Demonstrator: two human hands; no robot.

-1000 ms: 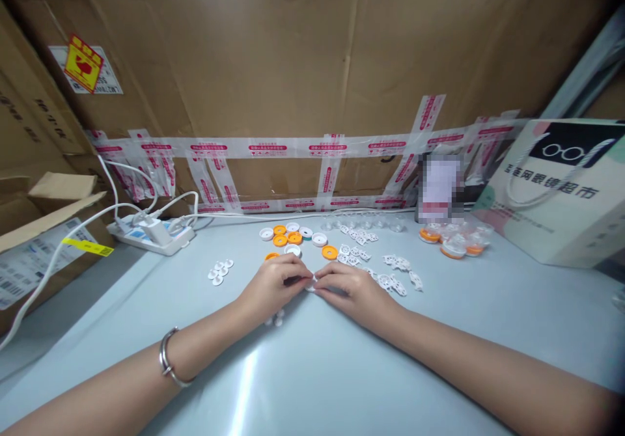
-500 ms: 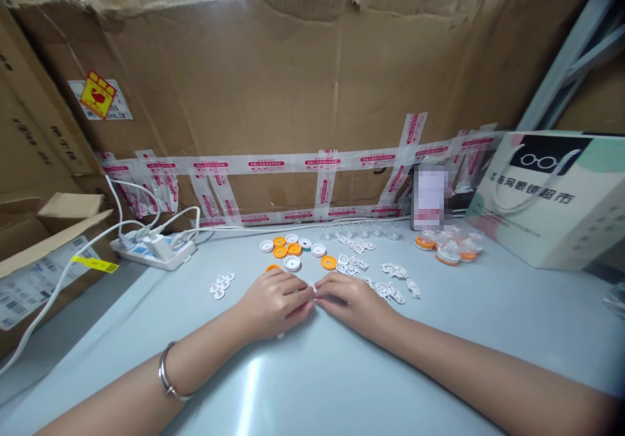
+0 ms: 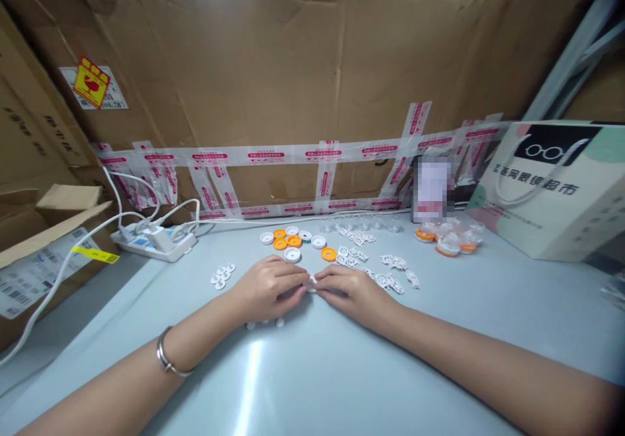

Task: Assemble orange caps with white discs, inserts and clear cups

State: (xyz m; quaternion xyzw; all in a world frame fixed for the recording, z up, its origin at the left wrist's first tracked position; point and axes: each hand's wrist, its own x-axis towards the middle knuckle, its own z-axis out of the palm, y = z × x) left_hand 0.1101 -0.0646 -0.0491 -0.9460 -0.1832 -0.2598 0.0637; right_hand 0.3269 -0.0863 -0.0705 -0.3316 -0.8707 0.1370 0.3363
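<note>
As the left hand point(image 3: 268, 287) and right hand point(image 3: 356, 291) face each other below the frame's centre, a small white part point(image 3: 311, 284) sits between them, each grip a near-closed pinch on it; neither hand is clearly nearer, and the part's long axis cannot be told.

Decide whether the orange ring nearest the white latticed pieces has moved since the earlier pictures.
No: the orange ring keeps its place below the middle vertical tape.
</note>
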